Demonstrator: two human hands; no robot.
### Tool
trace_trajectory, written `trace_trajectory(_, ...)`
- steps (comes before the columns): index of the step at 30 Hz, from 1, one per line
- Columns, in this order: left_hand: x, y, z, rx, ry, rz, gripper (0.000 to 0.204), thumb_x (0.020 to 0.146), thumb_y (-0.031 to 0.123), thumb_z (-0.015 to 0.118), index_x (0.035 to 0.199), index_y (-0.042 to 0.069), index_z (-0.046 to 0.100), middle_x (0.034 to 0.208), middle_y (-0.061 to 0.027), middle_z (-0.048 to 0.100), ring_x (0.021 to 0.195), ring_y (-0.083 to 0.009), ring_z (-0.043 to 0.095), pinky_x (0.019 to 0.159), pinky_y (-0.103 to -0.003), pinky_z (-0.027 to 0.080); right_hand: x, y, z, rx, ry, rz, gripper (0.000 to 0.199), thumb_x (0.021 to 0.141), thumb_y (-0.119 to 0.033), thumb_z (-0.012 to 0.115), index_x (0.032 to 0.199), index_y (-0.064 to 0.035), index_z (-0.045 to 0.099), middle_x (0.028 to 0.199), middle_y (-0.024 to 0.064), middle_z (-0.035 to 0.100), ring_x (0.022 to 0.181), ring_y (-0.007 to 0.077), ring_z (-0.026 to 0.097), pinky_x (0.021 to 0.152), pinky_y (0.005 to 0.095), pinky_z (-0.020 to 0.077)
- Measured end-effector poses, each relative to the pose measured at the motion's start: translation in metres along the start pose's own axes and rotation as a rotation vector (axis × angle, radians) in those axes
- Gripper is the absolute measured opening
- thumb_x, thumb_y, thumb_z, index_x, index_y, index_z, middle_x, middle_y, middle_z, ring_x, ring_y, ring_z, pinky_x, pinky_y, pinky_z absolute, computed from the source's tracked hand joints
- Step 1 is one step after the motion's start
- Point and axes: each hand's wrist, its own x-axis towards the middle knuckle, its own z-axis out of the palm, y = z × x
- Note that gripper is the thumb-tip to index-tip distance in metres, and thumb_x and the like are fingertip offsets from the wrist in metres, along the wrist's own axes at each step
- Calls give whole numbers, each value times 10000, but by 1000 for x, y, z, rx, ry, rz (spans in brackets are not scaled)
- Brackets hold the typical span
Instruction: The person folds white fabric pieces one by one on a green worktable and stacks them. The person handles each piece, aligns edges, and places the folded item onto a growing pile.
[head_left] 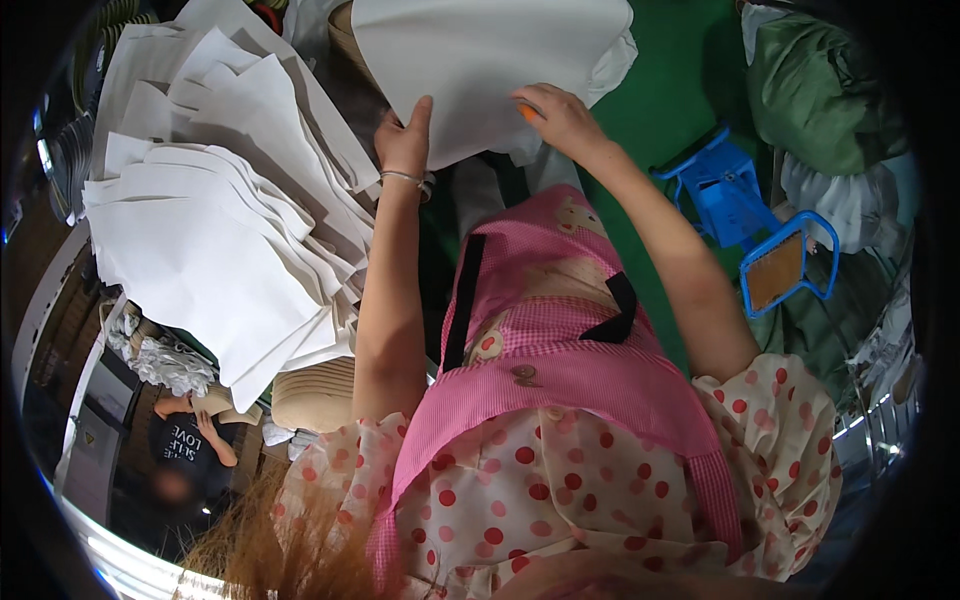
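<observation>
Both hands grip one white fabric piece (480,70) held out in front: the left hand (405,140) pinches its lower edge, the right hand (560,115) presses an orange marker (526,111) against it. Stacked white pieces (220,230) fan out at left.

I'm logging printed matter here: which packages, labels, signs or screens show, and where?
Dark shirt with pale lettering, lower left, on a person nearby.
Small pale diamond-shaped sticker, far left on a grey panel.
No packages or screens; the white fabric piece in both hands is blank.
</observation>
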Motion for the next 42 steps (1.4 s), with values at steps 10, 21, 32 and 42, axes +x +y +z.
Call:
trace_trajectory(10,-41,2,-8,-618,-329,-197,273,928,233,530,1009,-20,592,934,-112,638,858,-212,641,802,-329,532,2,-48,8,244,23,-128,275,811,-135,600,1078,-71,608,1050,110,630,962,284,598,831,336,480)
trace_trajectory(21,19,-77,16,-173,37,-85,480,801,344,661,1029,-67,566,908,-123,608,847,-191,597,738,-292,460,39,-22,38,409,-132,191,193,830,-165,598,968,-42,654,855,93,673,788,204,645,742,278,485)
trace_trajectory(32,-51,-30,13,-324,161,155,354,860,289,643,1026,-14,567,940,-75,595,849,-154,593,746,-255,473,23,-63,36,383,-24,72,156,816,-123,621,949,-46,648,810,92,660,752,168,642,704,269,495)
trace_trajectory(42,-47,-21,3,-659,108,-177,332,831,266,679,986,-19,610,887,-65,627,788,-153,620,693,-290,544,31,-67,45,373,148,-64,135,792,-91,643,921,-51,652,845,80,661,780,176,648,707,284,514)
